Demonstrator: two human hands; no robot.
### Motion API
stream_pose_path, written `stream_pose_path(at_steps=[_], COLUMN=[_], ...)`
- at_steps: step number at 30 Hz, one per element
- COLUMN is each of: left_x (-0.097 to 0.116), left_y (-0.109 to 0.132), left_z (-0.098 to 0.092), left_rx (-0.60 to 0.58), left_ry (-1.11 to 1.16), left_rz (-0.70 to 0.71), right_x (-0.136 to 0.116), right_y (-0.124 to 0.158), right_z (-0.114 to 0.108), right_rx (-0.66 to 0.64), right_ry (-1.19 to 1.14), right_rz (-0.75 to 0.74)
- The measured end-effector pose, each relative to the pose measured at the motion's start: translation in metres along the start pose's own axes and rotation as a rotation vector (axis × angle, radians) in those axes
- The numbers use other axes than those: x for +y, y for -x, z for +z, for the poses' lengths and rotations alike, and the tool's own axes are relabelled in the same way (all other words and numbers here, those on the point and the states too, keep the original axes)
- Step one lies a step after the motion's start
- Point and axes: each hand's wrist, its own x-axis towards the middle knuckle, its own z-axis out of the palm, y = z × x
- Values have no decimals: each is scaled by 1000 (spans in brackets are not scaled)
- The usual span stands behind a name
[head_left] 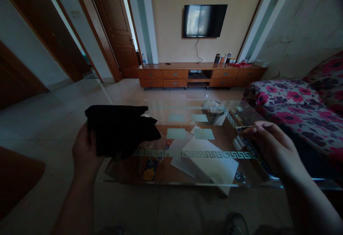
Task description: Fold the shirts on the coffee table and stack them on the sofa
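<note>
My left hand [85, 152] grips a folded black cloth [120, 129] and holds it over the left end of a glass coffee table [187, 183]. My right hand [273, 149] is over the table's right end, fingers pinched on a thin dark thing I cannot make out [241, 129]. White sheets of paper [211, 161] lie under the glass between the hands.
A sofa with a red floral cover [294, 102] stands at the right. A wooden TV cabinet [198, 74] runs along the far wall under a wall TV [205, 20]. Brown doors [118, 27] are at the left. A crumpled grey item [213, 108] sits on the table's far side.
</note>
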Motion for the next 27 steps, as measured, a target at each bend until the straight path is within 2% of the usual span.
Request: stream_pose_path(at_steps=[1, 2, 4, 6, 8, 10, 12, 14, 16, 20, 24, 27], left_x=[-11, -23, -45, -61, -71, -75, -76, -76, -74, -65, -50, -34], left_y=[-5, -8, -12, -16, -18, -19, -16, -11, -5, 4, 8, 9], left_z=[-7, -14, -23, -29, -30, -28, -22, -15, -8, 8, 23, 35], left_rx=[79, 135, 105, 43, 57, 136, 199, 228, 251, 271, 235, 230], left_ry=[-124, -386, -809, -1044, -1124, -1120, -1088, -1069, -1045, -978, -961, -935], left_rz=[25, 73, 92, 28, -53, -85, -36, 68, 155, 199, 284, 343], right_x=[9, 19, 45, 75, 106, 132, 152, 163, 168, 159, 131, 105], right_y=[-10, -20, -36, -46, -53, -57, -61, -64, -65, -64, -64, -64], right_z=[-14, -30, -64, -96, -120, -135, -142, -143, -142, -143, -139, -124], right_rx=[78, 159, 283, 388, 420, 409, 330, 297, 322, 330, 360, 428], right_ry=[97, 238, 647, 945, 1077, 1212, 1277, 1326, 1380, 1432, 1439, 1443], right_rz=[-22, -33, -8, 36, 128, 296, 486, 550, 512, 497, 428, 246])
